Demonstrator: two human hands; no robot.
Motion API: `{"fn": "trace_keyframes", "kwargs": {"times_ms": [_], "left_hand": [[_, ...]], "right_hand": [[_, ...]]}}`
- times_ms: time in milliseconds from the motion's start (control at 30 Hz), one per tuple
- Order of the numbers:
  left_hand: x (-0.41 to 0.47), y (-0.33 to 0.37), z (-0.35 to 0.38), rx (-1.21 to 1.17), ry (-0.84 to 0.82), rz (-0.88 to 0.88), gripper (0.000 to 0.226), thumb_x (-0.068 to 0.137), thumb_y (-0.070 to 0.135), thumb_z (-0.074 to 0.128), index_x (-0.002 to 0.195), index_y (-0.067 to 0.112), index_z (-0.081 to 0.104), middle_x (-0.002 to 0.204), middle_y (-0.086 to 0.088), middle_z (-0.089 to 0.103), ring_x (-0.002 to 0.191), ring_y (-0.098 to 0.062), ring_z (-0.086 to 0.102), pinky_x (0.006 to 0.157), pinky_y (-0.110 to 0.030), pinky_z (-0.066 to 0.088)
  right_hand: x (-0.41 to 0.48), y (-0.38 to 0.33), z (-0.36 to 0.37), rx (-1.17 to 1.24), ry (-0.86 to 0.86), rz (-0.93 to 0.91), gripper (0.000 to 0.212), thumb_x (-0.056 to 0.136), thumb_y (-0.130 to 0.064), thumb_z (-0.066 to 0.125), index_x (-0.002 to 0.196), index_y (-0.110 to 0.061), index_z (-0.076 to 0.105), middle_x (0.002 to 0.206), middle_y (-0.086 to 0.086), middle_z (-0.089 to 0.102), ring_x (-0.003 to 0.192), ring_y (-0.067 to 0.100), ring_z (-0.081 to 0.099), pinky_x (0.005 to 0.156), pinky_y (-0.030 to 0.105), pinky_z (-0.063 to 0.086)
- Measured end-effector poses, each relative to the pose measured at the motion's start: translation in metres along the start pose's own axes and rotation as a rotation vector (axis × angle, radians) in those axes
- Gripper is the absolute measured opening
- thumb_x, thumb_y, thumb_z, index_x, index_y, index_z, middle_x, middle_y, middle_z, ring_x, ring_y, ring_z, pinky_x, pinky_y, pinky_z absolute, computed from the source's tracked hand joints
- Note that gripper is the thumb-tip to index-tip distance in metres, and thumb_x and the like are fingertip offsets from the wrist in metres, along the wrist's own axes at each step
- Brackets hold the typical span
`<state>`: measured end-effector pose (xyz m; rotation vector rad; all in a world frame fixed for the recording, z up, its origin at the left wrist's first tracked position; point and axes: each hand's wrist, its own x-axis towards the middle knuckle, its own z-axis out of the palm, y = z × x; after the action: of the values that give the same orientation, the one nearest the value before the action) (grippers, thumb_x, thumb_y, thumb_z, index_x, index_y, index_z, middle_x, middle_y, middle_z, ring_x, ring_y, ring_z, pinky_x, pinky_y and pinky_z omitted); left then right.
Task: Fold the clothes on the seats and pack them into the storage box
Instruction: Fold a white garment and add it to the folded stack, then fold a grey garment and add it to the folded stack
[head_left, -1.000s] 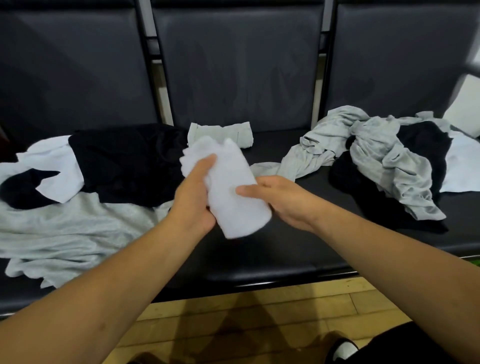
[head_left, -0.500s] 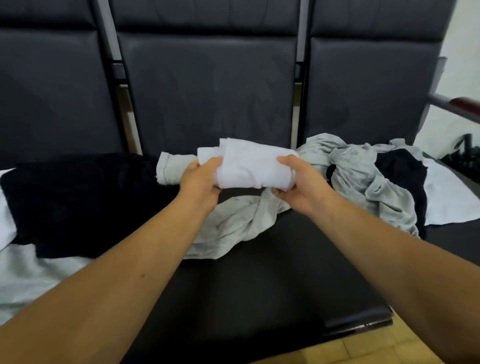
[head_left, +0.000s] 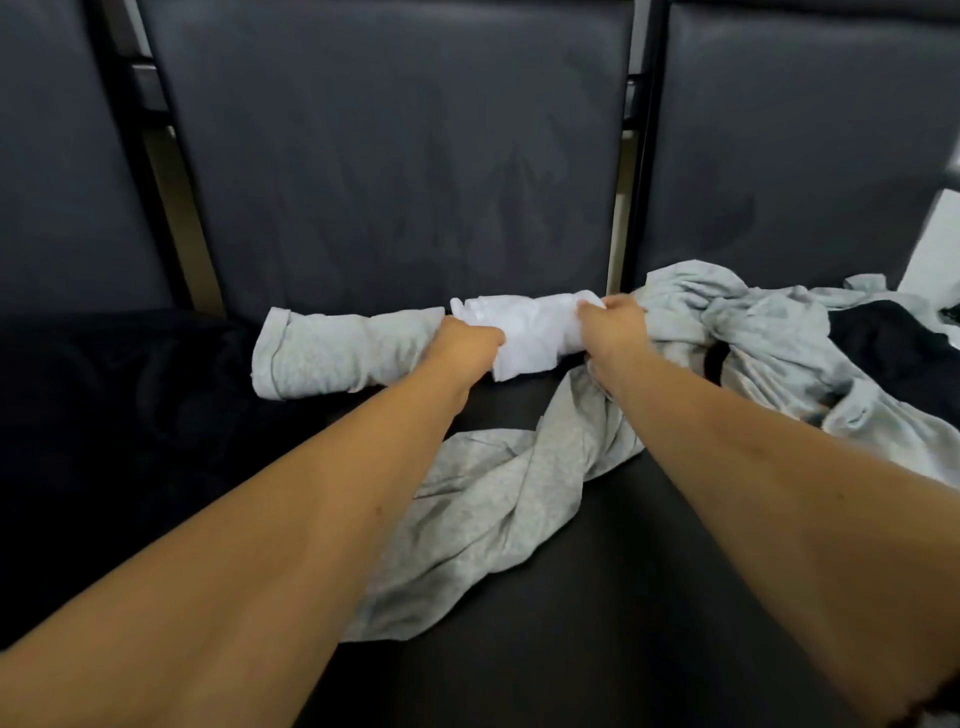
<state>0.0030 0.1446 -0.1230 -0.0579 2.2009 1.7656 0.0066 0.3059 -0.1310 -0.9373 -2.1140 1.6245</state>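
Dark padded seats fill the view. At the back of the middle seat, against the backrest, a rolled white garment lies crosswise; the left hand grasps its left end, the right hand its right end. It seems to rest on the seat, though its underside is hidden. A rolled grey garment lies just beside it on the left. A loose grey garment trails across the seat; black clothing covers the left seat.

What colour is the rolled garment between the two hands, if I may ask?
The rolled garment is white; head view.
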Motion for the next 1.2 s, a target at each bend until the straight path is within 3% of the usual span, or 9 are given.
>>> {"fn": "trace_keyframes", "kwargs": {"times_ms": [167,267,333,433,567,733,800,900,1200], "left_hand": [[-0.003,-0.003,-0.004,0.19,0.015,0.054,0.054,0.095,0.016,0.053,0.146,0.006,0.039,0.145,-0.006,0.05,0.117,-0.024,0.057,0.083,-0.029,0.044],[-0.035,-0.006,-0.024,0.329,-0.018,0.139,0.02,0.093,0.028,0.058,0.103,0.011,0.055,0.081,0.004,0.059,0.068,-0.007,0.053,0.057,-0.02,0.037],[-0.062,-0.014,-0.04,0.54,-0.143,0.209,0.028,0.089,0.043,0.065,0.085,0.018,0.053,0.07,0.013,0.053,0.061,0.0,0.049,0.055,-0.02,0.035],[-0.101,-0.03,-0.06,0.831,-0.334,0.154,0.065,0.076,0.061,0.073,0.121,0.019,0.05,0.11,0.008,0.055,0.101,-0.011,0.056,0.083,-0.029,0.047],[-0.13,-0.046,-0.068,0.916,-0.357,0.216,0.025,0.091,0.039,0.067,0.078,0.026,0.051,0.072,0.01,0.049,0.065,-0.004,0.046,0.06,-0.022,0.036],[-0.169,-0.03,-0.074,0.484,-0.399,0.183,0.036,0.094,0.025,0.066,0.068,0.018,0.041,0.059,0.013,0.04,0.051,-0.002,0.036,0.059,-0.023,0.032],[-0.185,-0.021,-0.08,0.201,-0.47,0.1,0.012,0.092,0.021,0.068,0.095,0.013,0.061,0.081,0.012,0.066,0.073,-0.001,0.061,0.074,-0.026,0.046],[-0.205,-0.015,-0.095,-0.308,-0.634,-0.004,0.054,0.09,0.021,0.07,0.139,0.013,0.05,0.133,-0.011,0.064,0.124,-0.026,0.061,0.108,-0.045,0.043],[-0.271,-0.016,-0.113,-0.442,-0.309,-0.007,0.032,0.093,0.013,0.062,0.125,0.008,0.063,0.116,-0.016,0.071,0.107,-0.031,0.07,0.095,-0.045,0.055]], "right_hand": [[-0.008,0.0,0.002,-0.312,0.032,-0.163,0.042,0.102,-0.022,0.046,0.136,0.001,0.043,0.137,0.021,0.051,0.124,0.037,0.053,0.094,0.034,0.041],[-0.037,0.006,-0.013,-0.528,0.126,-0.445,0.038,0.094,-0.013,0.051,0.13,0.0,0.044,0.133,0.021,0.044,0.114,0.036,0.049,0.086,0.031,0.035],[-0.059,0.009,-0.025,-0.616,-0.012,-0.605,0.033,0.089,-0.01,0.052,0.122,-0.007,0.052,0.124,0.012,0.051,0.104,0.029,0.052,0.085,0.034,0.042],[-0.095,0.016,-0.047,-0.919,-0.396,-0.597,0.047,0.078,-0.021,0.051,0.124,-0.019,0.059,0.117,0.006,0.06,0.109,0.028,0.057,0.093,0.041,0.048],[-0.121,0.029,-0.065,-1.348,-0.447,-0.647,0.042,0.09,-0.029,0.046,0.13,-0.026,0.056,0.125,0.004,0.052,0.123,0.029,0.046,0.102,0.044,0.034],[-0.14,0.013,-0.081,-0.911,-0.208,-0.733,0.025,0.088,-0.004,0.046,0.102,-0.016,0.062,0.104,0.005,0.063,0.099,0.029,0.06,0.081,0.041,0.049],[-0.158,-0.011,-0.086,-0.634,-0.134,-0.793,0.023,0.086,0.001,0.047,0.094,-0.014,0.062,0.095,0.004,0.064,0.088,0.024,0.06,0.074,0.04,0.052],[-0.21,-0.045,-0.084,-0.371,-0.246,-0.844,0.015,0.085,-0.003,0.054,0.085,-0.017,0.059,0.084,-0.006,0.059,0.075,0.013,0.056,0.066,0.029,0.045],[-0.282,-0.03,-0.076,-0.32,-0.303,-0.52,0.025,0.088,-0.027,0.071,0.079,-0.015,0.05,0.071,0.0,0.056,0.064,0.012,0.055,0.066,0.029,0.05]]}}
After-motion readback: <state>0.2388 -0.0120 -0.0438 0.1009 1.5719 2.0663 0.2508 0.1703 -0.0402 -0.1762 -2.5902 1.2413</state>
